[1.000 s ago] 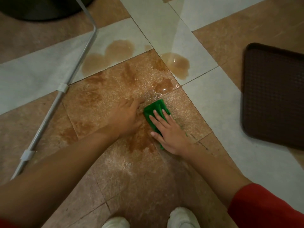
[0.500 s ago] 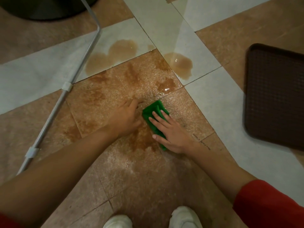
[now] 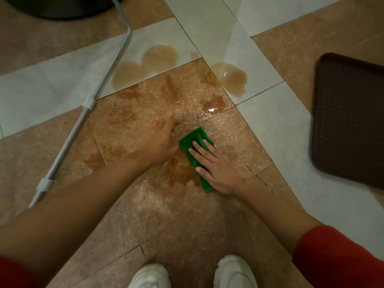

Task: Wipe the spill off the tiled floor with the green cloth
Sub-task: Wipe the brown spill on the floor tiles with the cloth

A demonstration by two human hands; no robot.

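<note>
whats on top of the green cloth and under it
The right hand lies flat on the green cloth. It rests on the brown tile beside the spill; what is underneath is covered.

Right hand [image 3: 218, 169] flat on green cloth [image 3: 192, 140], brown spill [image 3: 180, 173] beside.

Dim, warm light glints off the wet spill [image 3: 212, 109], detail is soft, and the edges bow outward.

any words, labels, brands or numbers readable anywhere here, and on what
None: no text can be read in this view.
The green cloth, brown tray, white shoes and pole clips show no visible print.
</note>
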